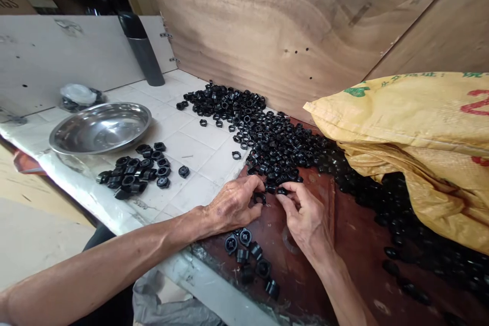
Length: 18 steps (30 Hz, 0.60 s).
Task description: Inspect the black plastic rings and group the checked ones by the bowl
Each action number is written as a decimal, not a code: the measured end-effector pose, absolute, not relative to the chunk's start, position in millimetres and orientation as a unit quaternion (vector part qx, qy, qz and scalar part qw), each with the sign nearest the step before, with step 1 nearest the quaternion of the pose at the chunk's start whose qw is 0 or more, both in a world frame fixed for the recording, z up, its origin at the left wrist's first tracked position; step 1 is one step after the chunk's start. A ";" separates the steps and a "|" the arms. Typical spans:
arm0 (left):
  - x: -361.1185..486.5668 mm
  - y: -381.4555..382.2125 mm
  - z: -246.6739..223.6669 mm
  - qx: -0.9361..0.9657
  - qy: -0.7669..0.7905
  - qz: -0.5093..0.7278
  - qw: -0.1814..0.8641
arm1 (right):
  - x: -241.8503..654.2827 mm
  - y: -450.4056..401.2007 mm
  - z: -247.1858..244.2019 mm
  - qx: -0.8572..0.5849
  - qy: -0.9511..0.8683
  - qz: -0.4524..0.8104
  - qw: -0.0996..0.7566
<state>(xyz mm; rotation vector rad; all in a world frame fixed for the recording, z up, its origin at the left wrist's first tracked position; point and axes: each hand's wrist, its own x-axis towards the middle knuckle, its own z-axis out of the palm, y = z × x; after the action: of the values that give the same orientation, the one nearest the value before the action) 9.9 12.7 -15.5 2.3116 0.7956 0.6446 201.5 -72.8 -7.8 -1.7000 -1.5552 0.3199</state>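
Observation:
My left hand (239,202) is closed around a black plastic ring (260,197), with thumb and forefinger at its edge. Beside it, my right hand (303,214) pinches a small black round part (281,191) between thumb and fingers. Both hands are at the front of a big heap of black plastic rings (277,147), over the dark red board (311,244). Nearer to me lie several black caps with round centres (245,237), some upright and some on their side. My left palm is hidden.
On the white tiles at left stand a shallow steel bowl (101,130), a cluster of black caps (132,170) and a dark grey bottle (141,51). A yellow woven sack (416,117) lies at right over more black parts (385,204). A plywood wall (290,25) closes the back.

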 end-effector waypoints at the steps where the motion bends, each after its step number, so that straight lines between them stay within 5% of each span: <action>1: 9.7 12.7 -14.2 0.866 0.303 0.245 0.313 | 199.1 -73.1 -5.5 -0.655 -0.616 0.150 0.412; 10: 8.6 14.9 -5.5 0.740 0.265 0.285 0.548 | 184.0 -78.8 0.2 -0.621 -0.568 0.258 0.474; 18: 11.4 13.6 -4.0 0.607 0.248 0.303 0.691 | 186.5 -79.8 7.6 -0.621 -0.581 0.229 0.474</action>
<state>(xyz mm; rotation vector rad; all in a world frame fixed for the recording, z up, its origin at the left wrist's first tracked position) 11.4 13.6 -4.0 1.3577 0.5547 0.6765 186.5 -79.8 7.6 -1.5188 -1.4200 0.5597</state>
